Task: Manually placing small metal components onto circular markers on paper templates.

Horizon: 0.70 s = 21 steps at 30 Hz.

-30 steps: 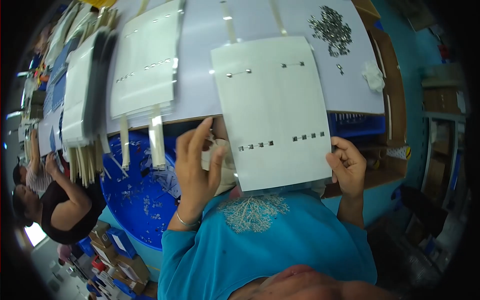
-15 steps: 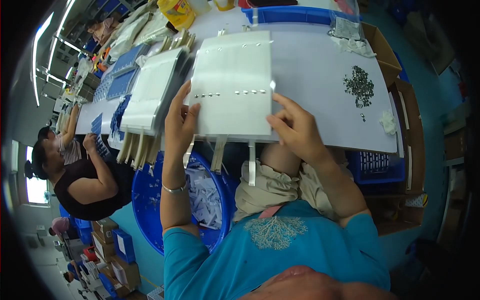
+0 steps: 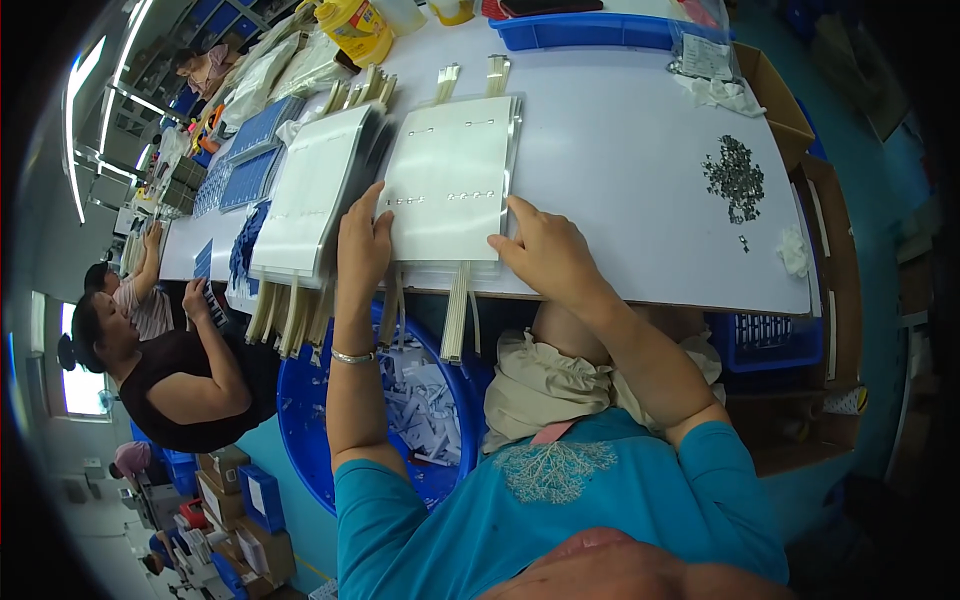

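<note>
A small stack of white flat sheets [image 3: 447, 180] with rows of small metal pieces lies on the table in front of me. Pale flat ribbon tails [image 3: 457, 318] hang from its near edge over the table's front, and others stick out at the far side. My left hand [image 3: 364, 238] grips the stack's left edge, thumb on top. At the lower right edge, my right hand [image 3: 548, 252] holds the sheets between thumb and fingers. Just left of my left hand stands a taller stack of similar white sheets [image 3: 312, 190], also with ribbon tails.
A pile of small metal pieces [image 3: 735, 178] lies at the table's right. At the back are a blue tray [image 3: 590, 32] and a yellow container [image 3: 352, 30]. A blue tub [image 3: 303, 440] of white scraps stands below the front edge. A co-worker [image 3: 180, 375] sits at left.
The top sheet, raised and tilted before, now lies down on the stack, lined up further left. My right hand has moved left with its edge; my left hand stays at the left edge.
</note>
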Tool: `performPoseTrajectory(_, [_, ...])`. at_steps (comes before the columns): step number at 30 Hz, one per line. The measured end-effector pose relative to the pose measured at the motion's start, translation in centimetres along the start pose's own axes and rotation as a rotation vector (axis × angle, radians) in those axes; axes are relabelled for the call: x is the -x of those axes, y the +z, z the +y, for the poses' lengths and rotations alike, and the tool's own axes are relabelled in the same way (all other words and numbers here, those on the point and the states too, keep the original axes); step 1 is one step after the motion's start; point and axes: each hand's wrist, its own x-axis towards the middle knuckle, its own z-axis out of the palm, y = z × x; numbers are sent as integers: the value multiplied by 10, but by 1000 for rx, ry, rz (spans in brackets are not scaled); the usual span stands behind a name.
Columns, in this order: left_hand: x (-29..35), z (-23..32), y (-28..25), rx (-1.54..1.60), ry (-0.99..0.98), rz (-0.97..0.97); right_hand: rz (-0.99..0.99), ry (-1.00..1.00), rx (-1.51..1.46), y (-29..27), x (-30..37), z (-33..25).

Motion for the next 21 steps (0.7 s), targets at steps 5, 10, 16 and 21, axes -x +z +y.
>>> performPoseTrajectory(5, [6,-7,10,-131,107,60,-59,-1,187,-10,8,-11])
performPoseTrajectory(10, [1,2,7,32,-38,-14,-68,-87,214,-12,17,-13])
performPoseTrajectory(16, [12,17,0,28,-8,-13,-26,-156,204,-17,25,3])
performPoseTrajectory(21, [32,51,-61,-211,185,234,129,-151,-85,-34,37,23])
